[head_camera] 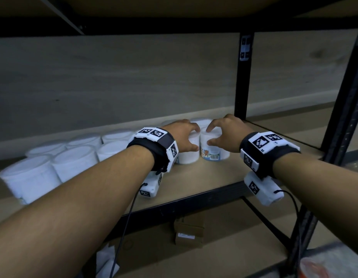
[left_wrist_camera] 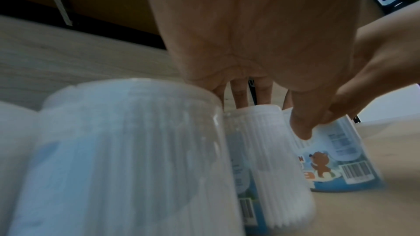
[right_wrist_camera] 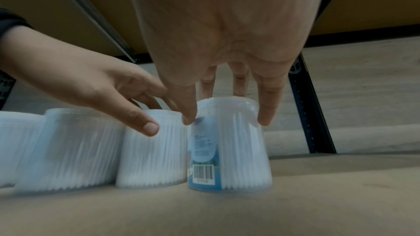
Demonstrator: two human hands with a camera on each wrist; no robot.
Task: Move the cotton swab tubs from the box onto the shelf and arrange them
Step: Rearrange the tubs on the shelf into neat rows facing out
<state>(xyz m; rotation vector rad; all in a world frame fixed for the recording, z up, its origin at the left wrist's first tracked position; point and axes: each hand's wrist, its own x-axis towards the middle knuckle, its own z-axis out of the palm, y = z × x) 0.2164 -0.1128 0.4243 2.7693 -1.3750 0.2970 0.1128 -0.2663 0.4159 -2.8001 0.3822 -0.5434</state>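
- The cotton swab tubs [head_camera: 73, 163] stood upright in two rows along the shelf [head_camera: 220, 173], packed against one another, the ones toward the left blurred into pale shapes with no label readable.
- The left hand [head_camera: 183, 137] sat over the top of a tub in the front row [head_camera: 189, 152], thumb on the near side and fingers curled over the far side; from the head view the lid was hidden under the palm.
- The right hand [head_camera: 227, 135] gripped the end tub [head_camera: 214, 152] from above, thumb and little finger spread down its sides in the right wrist view, the other fingertips lost behind its rim.
- That end tub stood on the shelf board, touching or nearly touching its neighbour; I could not tell which.
- Its label showed a cartoon bear and a barcode; the small print was too soft to read.
- The rear tubs [head_camera: 200, 122] were mostly hidden behind both hands.
- In the left wrist view a near tub [left_wrist_camera: 127, 159] filled the lower left, smeared and cut off by the frame.
- Below the shelf lay a small cardboard box [head_camera: 189, 231], partly hidden by the shelf edge.
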